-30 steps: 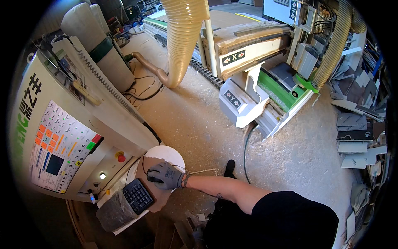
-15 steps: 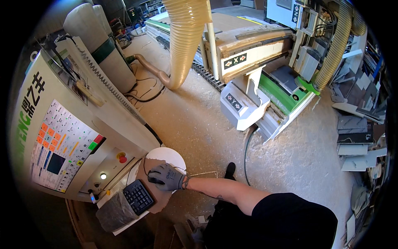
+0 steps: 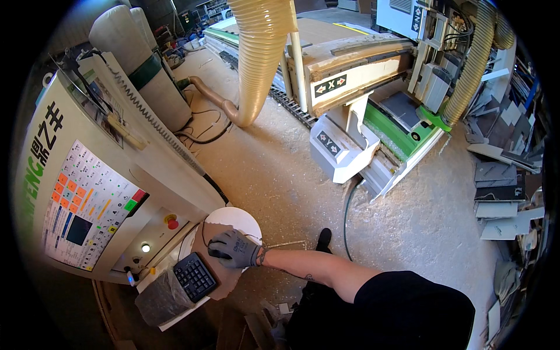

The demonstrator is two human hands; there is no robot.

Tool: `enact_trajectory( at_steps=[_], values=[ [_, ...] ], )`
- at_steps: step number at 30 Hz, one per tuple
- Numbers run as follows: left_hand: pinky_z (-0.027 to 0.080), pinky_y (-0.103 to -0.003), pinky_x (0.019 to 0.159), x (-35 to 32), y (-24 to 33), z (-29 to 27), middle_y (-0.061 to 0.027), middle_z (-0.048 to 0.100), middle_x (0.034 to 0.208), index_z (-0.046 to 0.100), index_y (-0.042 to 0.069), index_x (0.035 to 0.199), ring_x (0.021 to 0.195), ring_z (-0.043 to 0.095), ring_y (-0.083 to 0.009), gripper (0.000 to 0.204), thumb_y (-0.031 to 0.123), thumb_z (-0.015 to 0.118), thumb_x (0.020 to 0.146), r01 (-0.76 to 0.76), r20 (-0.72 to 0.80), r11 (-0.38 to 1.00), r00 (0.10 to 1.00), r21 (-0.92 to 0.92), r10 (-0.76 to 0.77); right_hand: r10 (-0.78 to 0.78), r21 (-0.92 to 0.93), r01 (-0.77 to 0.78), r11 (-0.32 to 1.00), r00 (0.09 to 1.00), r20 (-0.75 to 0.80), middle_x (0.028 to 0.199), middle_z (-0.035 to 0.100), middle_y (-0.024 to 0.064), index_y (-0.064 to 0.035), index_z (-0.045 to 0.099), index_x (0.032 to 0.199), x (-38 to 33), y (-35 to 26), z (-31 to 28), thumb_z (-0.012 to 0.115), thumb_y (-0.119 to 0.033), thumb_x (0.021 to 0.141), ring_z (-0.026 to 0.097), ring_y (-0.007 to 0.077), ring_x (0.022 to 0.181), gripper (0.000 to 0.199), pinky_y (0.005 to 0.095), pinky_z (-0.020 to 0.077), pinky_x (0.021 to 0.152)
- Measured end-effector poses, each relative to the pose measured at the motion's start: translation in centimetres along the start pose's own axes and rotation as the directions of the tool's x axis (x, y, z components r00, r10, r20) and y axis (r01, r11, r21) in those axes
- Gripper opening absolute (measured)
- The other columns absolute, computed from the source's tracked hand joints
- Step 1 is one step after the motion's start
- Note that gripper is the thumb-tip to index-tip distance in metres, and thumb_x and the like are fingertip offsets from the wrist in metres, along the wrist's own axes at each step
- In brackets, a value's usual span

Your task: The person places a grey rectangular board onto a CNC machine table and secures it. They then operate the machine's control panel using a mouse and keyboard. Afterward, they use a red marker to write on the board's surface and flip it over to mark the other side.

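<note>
My right hand (image 3: 234, 249), in a grey work glove, is closed over a dark computer mouse (image 3: 216, 252). The glove covers most of the mouse, which rests on a brown board (image 3: 224, 282) with a ragged edge. Beside the board lies a black keyboard (image 3: 195, 277), its left part covered by crumpled clear plastic film (image 3: 156, 298). Low at the lower edge, in shadow, a bit of my gloved left hand (image 3: 279, 331) shows; its fingers are too dark to make out.
A white control cabinet (image 3: 160, 186) with a lit screen (image 3: 93, 204) and a red knob (image 3: 171, 221) stands left. Ahead is a CNC router (image 3: 361, 76) with a thick ribbed hose (image 3: 259, 64). A black cable (image 3: 348, 216) crosses the dusty floor. Stacked board offcuts (image 3: 499, 192) line the right.
</note>
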State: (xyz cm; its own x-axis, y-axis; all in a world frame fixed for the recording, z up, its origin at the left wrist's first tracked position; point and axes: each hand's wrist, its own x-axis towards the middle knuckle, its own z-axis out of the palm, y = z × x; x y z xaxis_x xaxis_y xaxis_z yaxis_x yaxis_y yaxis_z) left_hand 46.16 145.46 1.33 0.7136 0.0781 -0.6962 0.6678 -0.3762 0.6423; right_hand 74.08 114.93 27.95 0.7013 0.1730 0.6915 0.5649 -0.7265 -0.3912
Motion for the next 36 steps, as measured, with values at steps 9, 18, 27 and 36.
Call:
enact_trajectory(
  at_steps=[9,18,27,36],
  values=[
    [0.055,-0.035,0.078,0.0,0.5,0.3,-0.0097,0.076,0.088,0.079,0.002,0.092,0.083,0.069,-0.0211,0.028,0.024,0.062,0.092,0.053,-0.015,0.998,0.999,0.016,-0.052,-0.003,-0.001,0.003,1.000,1.000,-0.002,0.117,0.062,0.0038,-0.0197,0.065,0.115,0.0,0.0,0.2,0.067,-0.028,0.083,0.058,0.0276,0.110,0.033,0.0464,0.0452,0.089],
    [0.055,-0.036,0.078,-0.2,0.5,0.5,-0.0103,0.076,0.090,0.079,0.001,0.095,0.085,0.069,-0.0217,0.029,0.024,0.063,0.091,0.057,-0.026,0.998,0.998,0.013,-0.057,0.027,0.020,-0.027,0.999,1.000,-0.009,0.116,0.061,0.0036,-0.0199,0.065,0.115,0.0,0.1,0.1,0.068,-0.028,0.084,0.058,0.0276,0.109,0.032,0.0459,0.0455,0.088],
    [0.055,-0.036,0.078,0.2,0.8,0.7,-0.0109,0.076,0.092,0.079,0.001,0.098,0.086,0.070,-0.0222,0.030,0.025,0.063,0.090,0.059,-0.041,0.998,0.997,0.034,-0.058,0.013,-0.003,-0.013,1.000,1.000,0.007,0.117,0.062,0.0033,-0.0205,0.065,0.114,-0.1,0.4,0.2,0.067,-0.028,0.083,0.058,0.0272,0.111,0.032,0.0459,0.0462,0.088],
    [0.055,-0.037,0.077,0.3,1.1,0.7,-0.0111,0.076,0.092,0.078,0.001,0.099,0.086,0.070,-0.0229,0.029,0.024,0.064,0.090,0.061,-0.031,0.997,0.998,0.040,-0.060,0.053,0.041,-0.052,0.998,0.998,-0.026,0.115,0.061,0.0046,-0.0216,0.065,0.114,0.0,0.2,-0.5,0.069,-0.029,0.082,0.058,0.0296,0.107,0.034,0.0468,0.0459,0.088]
  ],
)
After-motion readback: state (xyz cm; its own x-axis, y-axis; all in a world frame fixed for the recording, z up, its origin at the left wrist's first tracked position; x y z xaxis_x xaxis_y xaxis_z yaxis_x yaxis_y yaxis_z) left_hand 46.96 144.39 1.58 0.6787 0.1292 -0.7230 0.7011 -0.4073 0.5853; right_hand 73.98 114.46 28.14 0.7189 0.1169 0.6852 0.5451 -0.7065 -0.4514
